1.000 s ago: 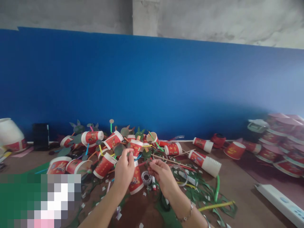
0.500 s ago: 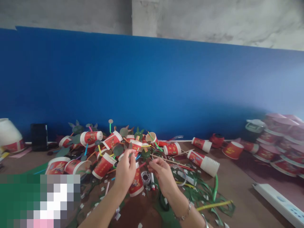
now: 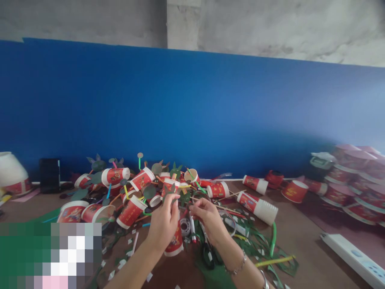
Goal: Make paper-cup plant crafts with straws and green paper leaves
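Note:
My left hand [image 3: 164, 222] is closed, its thumb and fingers drawn together in front of an upright red paper cup [image 3: 175, 241]. A dark green, leaf-like paper piece [image 3: 169, 192] shows just above its fingertips; whether it is held is unclear. To the right, my right hand [image 3: 209, 220] is pinched, and anything between its fingertips is too small to make out. The two hands are a short gap apart. Between and below them lie a tape roll [image 3: 185, 227], a white marker with a red end [image 3: 193, 229] and black-handled scissors [image 3: 208, 255], partly covered by my right hand.
Red paper cups [image 3: 130, 212] with bendy straws and green paper shapes are heaped behind and left. Nested cups [image 3: 261, 208] lie right, near green paper scraps [image 3: 249, 249]. A white power strip [image 3: 351, 257] and stacked pink-topped cups [image 3: 357, 180] stand far right. A blue panel [image 3: 192, 112] rises behind.
My left hand has shifted slightly right and down, showing more of the cup behind it. My right hand has moved a little right, and more of the scissors shows.

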Demonstrator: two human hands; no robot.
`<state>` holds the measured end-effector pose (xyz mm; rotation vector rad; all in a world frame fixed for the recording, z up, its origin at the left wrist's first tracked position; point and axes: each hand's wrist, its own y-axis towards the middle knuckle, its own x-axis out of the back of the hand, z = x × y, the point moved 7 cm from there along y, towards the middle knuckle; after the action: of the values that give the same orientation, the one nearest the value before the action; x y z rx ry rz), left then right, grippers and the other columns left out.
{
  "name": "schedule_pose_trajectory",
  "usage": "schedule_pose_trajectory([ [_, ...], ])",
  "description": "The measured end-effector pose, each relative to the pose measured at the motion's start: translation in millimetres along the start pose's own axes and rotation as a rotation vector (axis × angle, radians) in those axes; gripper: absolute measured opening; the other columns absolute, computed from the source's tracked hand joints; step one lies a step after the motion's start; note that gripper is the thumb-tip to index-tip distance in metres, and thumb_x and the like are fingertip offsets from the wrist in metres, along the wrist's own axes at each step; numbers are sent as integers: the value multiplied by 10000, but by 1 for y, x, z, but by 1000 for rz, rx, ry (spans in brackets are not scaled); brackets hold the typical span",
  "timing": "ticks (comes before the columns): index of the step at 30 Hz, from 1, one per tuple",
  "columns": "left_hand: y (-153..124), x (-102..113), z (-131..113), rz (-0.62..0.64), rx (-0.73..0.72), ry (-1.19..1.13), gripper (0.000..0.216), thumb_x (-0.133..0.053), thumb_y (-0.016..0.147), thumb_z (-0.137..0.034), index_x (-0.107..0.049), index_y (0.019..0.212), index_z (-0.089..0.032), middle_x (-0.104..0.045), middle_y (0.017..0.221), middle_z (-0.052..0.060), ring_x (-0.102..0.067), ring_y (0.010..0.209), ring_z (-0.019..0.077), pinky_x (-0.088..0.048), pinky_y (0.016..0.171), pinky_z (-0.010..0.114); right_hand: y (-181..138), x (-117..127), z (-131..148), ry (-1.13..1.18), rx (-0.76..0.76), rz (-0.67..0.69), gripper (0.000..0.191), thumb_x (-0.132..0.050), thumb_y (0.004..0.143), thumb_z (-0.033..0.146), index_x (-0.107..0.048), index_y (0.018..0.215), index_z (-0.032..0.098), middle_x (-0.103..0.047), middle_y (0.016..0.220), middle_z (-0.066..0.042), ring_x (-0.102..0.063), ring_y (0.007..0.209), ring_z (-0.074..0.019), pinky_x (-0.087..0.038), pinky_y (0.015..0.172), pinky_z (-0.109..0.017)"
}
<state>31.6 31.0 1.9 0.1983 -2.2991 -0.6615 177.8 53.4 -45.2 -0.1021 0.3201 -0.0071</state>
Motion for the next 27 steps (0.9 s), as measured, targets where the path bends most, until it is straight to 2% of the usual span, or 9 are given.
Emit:
schedule_pose_trajectory([
  [6,-4,-4,-12,46,-108,46,225,-324,926,-245,-483,1077,-197,-666,654,4,-653,559,163,-450,533,234,0,-2,7,-14,59,19,344,-779,484,228,-499,681,190,-520,542,68,-475,516,-98,-359,496,-215],
  [12,-8,-8,-17,82,-153,28,230,-310,934,-243,-459,1104,-202,-697,781,31,-674,651,165,-465,577,238,-4,-5,16,-80,115,89,314,-689,533,124,-462,736,201,-490,567,86,-422,531,-78,-326,523,-200],
  [20,-10,-7,-21,88,-203,2,254,-290,938,-241,-467,1111,-187,-686,750,35,-656,603,156,-461,555,233,-9,-7,27,-201,144,133,282,-674,542,109,-459,699,202,-481,578,86,-415,531,-79,-307,514,-206],
  [24,-11,-8,-21,78,-233,15,259,-290,935,-236,-475,1108,-182,-668,679,25,-654,595,162,-468,559,238,-5,-4,26,-218,103,129,318,-744,508,143,-539,744,197,-544,577,69,-476,554,-101,-349,544,-221],
  [27,-11,-6,-23,68,-252,15,264,-281,937,-233,-478,1105,-180,-694,774,56,-666,650,161,-488,594,246,-7,-5,22,-142,5,161,340,-788,513,198,-612,803,174,-599,631,36,-522,599,-111,-379,585,-226],
])
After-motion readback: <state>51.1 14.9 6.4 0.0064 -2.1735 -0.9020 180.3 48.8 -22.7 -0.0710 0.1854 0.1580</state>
